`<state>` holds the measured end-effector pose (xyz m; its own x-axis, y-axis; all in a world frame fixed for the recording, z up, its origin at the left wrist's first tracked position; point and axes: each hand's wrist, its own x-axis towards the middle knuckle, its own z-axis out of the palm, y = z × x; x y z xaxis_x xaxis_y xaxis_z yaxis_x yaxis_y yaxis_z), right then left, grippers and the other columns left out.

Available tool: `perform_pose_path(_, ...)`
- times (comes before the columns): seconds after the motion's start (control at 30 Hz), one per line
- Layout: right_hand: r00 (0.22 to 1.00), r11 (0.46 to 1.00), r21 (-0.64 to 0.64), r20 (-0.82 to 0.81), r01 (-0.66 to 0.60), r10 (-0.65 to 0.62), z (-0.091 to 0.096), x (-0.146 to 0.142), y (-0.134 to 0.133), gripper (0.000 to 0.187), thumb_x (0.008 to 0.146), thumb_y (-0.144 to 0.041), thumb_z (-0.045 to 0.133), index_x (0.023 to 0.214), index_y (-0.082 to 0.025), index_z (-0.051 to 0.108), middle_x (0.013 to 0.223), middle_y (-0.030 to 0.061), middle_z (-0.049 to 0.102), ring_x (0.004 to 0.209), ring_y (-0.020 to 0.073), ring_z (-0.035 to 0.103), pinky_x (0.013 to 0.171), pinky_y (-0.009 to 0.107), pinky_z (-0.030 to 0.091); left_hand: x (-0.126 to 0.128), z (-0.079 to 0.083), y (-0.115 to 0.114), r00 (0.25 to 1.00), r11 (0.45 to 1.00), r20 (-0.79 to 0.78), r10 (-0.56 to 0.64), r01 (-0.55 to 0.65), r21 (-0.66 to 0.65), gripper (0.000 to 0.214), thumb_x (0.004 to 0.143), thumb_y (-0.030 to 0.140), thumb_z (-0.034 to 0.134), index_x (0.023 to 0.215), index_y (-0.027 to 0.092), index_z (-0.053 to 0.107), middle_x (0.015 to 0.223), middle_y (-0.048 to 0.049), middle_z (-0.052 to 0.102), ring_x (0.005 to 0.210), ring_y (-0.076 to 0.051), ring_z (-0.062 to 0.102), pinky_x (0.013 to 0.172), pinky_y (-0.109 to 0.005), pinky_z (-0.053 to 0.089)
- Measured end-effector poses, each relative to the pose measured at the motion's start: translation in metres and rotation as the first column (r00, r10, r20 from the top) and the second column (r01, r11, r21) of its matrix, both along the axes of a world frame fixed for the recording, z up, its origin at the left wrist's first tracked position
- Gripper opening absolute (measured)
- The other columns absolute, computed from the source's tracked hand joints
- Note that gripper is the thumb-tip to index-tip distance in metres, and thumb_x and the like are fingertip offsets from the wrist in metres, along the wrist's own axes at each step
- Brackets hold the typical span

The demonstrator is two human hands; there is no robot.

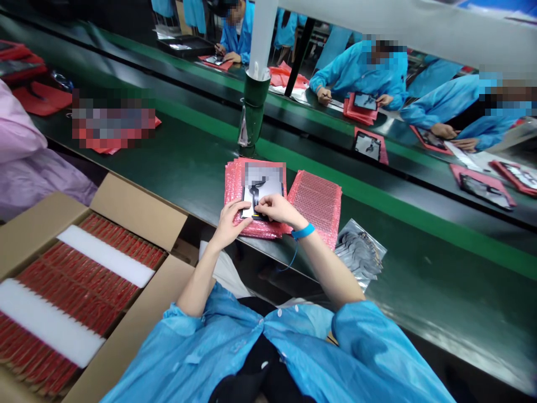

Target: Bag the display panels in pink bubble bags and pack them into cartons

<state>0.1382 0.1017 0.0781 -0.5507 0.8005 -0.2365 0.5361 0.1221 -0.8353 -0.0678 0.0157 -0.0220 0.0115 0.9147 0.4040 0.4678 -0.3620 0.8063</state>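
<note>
One pixelated panel (264, 182) half-hidden beneath left hand (229, 224) and right hand (279, 208)

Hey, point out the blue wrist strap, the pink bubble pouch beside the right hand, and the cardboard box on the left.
Blue wrist strap (302, 231), head view, on the band's outer face.
Pink bubble pouch (315, 201), head view, on its bare middle.
Cardboard box (138, 210), head view, on its upper open flap.
</note>
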Motion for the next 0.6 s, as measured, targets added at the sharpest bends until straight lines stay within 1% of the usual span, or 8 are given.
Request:
perform_pose_path(0.2,0.999,1.0,0.007,0.041,0.028,-0.029,0.0003,-0.0021,-0.0001,0.026,0.092,-0.033,0.073,0.073,-0.02,0.063,0.056,-0.0036,0.06,0.046,0.0107,0.052,0.05,0.025,0.035,-0.0002,-0.0003,0.0003,1.0,1.0,-0.021,0.004,-0.004,-0.008,0.036,0.104,0.043,0.071,0.137,0.029,0.07,0.147,-0.0096,0.071,0.154,-0.031,0.053,0.133,-0.051,0.039)
perform_pose_path(0.3,0.999,1.0,0.002,0.044,0.014,-0.014,0.0017,-0.002,-0.0001,0.027,0.092,-0.034,0.074,0.072,-0.02,0.062,0.057,-0.0039,0.06,0.046,0.0103,0.051,0.05,0.025,0.034,-0.0002,-0.0002,0.0001,1.0,1.0,-0.004,-0.002,0.002,0.003,0.036,0.104,0.042,0.072,0.137,0.029,0.07,0.147,-0.0093,0.071,0.154,-0.03,0.053,0.133,-0.051,0.038)
perform_pose_path(0.43,0.999,1.0,0.01,0.049,-0.006,0.006,0.0012,-0.0005,0.0002,0.03,0.094,-0.036,0.073,0.071,-0.02,0.061,0.055,-0.0046,0.058,0.046,0.01,0.051,0.051,0.024,0.035,0.0005,0.0012,-0.0007,1.0,1.0,-0.015,0.004,-0.004,-0.017,0.037,0.104,0.043,0.071,0.138,0.029,0.07,0.148,-0.0089,0.071,0.154,-0.03,0.052,0.134,-0.051,0.038)
perform_pose_path(0.6,0.996,1.0,0.013,0.082,-0.018,0.017,0.0022,-0.0018,-0.0022,0.027,0.096,-0.029,0.07,0.071,-0.02,0.06,0.056,-0.0047,0.059,0.046,0.0103,0.054,0.051,0.024,0.036,0.0009,0.0036,-0.0013,1.0,1.0,-0.021,0.005,-0.005,-0.006,0.037,0.103,0.042,0.07,0.138,0.027,0.07,0.147,-0.0092,0.072,0.154,-0.029,0.053,0.133,-0.05,0.039)
